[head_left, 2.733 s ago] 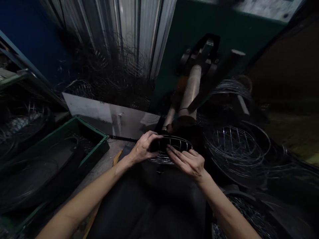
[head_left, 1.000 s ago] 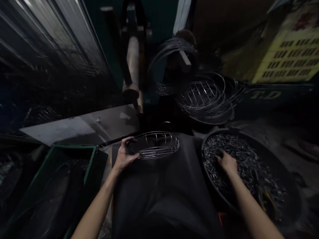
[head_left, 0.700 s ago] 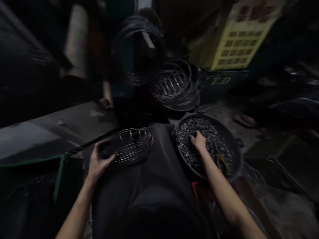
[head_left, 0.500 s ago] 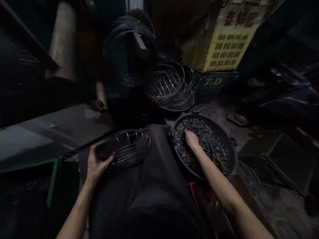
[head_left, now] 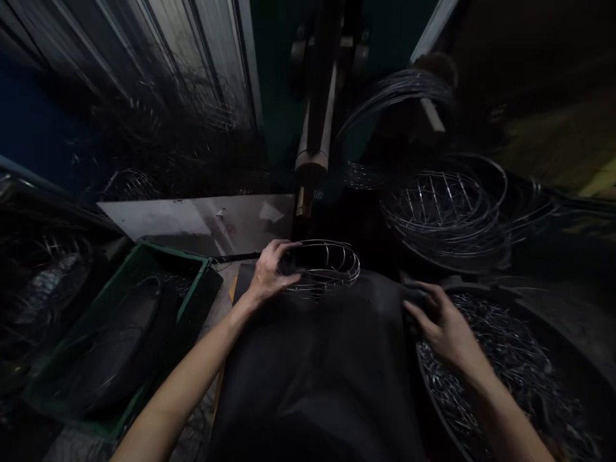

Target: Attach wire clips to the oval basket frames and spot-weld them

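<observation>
My left hand (head_left: 274,273) grips the left end of a round wire basket (head_left: 353,263), its thumb below and its fingers on the upper rim. The basket is held above a dark cloth (head_left: 312,359) spread over my lap. My right hand (head_left: 445,321) is over the near left rim of a wide round pan (head_left: 534,308), with thumb and fingers curled towards each other. Whatever may be between these fingertips is too dark and blurred to make out. Many short metal wire pieces (head_left: 510,359) fill the pan.
A green crate (head_left: 192,298) stands at the left with a dark curved object in it. Behind the pan, wire hoops and baskets (head_left: 443,205) lie piled. A wire coil (head_left: 409,86) hangs near a vertical machine part (head_left: 312,154). A pale metal sheet (head_left: 202,221) stands behind the crate.
My right hand has come out of the wire pieces and moved left to the pan's rim. My left hand still grips the wire basket. The view has turned left.
</observation>
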`<action>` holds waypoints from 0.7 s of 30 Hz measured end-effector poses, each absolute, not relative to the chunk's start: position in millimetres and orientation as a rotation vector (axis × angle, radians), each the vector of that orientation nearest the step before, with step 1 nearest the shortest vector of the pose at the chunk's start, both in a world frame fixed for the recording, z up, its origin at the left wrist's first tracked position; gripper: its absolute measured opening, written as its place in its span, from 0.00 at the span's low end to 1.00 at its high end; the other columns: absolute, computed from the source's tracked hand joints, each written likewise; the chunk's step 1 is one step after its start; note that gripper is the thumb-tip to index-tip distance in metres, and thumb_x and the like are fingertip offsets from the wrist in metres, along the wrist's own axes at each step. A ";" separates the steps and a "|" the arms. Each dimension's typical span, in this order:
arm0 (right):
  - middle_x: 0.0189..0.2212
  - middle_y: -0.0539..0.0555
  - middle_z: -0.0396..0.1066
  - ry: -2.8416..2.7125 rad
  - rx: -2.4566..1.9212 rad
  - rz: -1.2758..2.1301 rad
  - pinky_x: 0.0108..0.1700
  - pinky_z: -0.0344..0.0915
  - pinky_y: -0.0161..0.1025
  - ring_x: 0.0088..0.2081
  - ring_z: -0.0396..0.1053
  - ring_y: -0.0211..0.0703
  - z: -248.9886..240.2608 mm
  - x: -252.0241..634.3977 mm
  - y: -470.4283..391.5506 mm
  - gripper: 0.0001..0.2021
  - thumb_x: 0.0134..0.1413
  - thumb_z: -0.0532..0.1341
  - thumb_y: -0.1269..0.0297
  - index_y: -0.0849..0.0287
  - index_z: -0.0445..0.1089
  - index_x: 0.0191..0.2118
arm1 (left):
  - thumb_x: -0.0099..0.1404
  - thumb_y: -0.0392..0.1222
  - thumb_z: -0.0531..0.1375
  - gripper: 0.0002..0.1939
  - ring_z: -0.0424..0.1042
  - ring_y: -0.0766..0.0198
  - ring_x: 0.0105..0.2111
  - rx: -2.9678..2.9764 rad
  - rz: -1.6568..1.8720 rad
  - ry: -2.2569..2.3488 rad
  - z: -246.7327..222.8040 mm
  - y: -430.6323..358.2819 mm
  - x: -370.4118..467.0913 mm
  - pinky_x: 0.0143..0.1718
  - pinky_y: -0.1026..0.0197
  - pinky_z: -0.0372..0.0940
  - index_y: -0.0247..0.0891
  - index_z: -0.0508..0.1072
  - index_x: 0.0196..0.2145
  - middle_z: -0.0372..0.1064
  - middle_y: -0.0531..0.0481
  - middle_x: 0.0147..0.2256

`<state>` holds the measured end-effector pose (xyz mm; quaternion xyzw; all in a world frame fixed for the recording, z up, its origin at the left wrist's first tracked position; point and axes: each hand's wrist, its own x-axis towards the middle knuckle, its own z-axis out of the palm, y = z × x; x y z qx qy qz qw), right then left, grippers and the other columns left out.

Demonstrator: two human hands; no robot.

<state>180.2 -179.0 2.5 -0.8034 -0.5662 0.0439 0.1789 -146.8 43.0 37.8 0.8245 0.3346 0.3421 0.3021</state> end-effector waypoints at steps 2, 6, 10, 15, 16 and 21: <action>0.34 0.54 0.74 -1.644 -2.035 0.232 0.32 0.66 0.44 0.32 0.71 0.49 8.4 149.2 -148.3 0.18 0.55 0.54 0.54 0.46 0.65 0.52 | 0.50 0.35 0.64 0.26 0.67 0.55 0.46 2.248 0.872 0.864 40.4 45.1 -141.1 0.46 0.53 0.64 0.39 0.65 0.48 0.65 0.45 0.45; 0.37 0.52 0.75 -1.777 -1.715 0.502 0.35 0.68 0.39 0.35 0.72 0.44 32.7 92.9 -83.3 0.17 0.58 0.53 0.59 0.51 0.67 0.51 | 0.49 0.34 0.64 0.25 0.67 0.54 0.45 2.349 0.789 0.830 46.9 44.7 -134.2 0.46 0.51 0.63 0.38 0.65 0.46 0.66 0.44 0.44; 0.38 0.52 0.75 -1.920 -1.726 0.321 0.38 0.67 0.35 0.37 0.73 0.41 60.2 55.7 -45.6 0.13 0.56 0.56 0.60 0.55 0.71 0.46 | 0.51 0.37 0.64 0.27 0.65 0.53 0.49 2.401 0.742 0.765 44.0 43.6 -132.0 0.48 0.51 0.61 0.39 0.63 0.49 0.64 0.43 0.47; 0.37 0.52 0.76 -2.272 -1.804 -0.066 0.29 0.62 0.35 0.33 0.74 0.41 78.9 47.6 -40.2 0.15 0.55 0.58 0.58 0.56 0.71 0.47 | 0.52 0.38 0.64 0.27 0.65 0.53 0.49 2.383 0.740 0.771 43.1 45.3 -133.3 0.48 0.51 0.60 0.40 0.62 0.49 0.63 0.43 0.47; 0.36 0.51 0.76 -2.320 -1.764 -0.114 0.28 0.61 0.35 0.32 0.74 0.40 80.1 49.5 -40.5 0.14 0.56 0.57 0.60 0.55 0.71 0.46 | 0.51 0.37 0.64 0.27 0.65 0.53 0.49 2.373 0.747 0.775 44.4 45.8 -133.7 0.49 0.51 0.61 0.39 0.62 0.49 0.64 0.44 0.47; 0.34 0.51 0.77 -2.408 -1.463 -0.361 0.28 0.56 0.35 0.28 0.72 0.34 83.0 58.7 -37.4 0.11 0.58 0.55 0.66 0.58 0.72 0.43 | 0.51 0.36 0.64 0.26 0.66 0.55 0.48 2.327 0.829 0.764 52.3 46.7 -135.5 0.48 0.53 0.63 0.37 0.62 0.48 0.65 0.43 0.46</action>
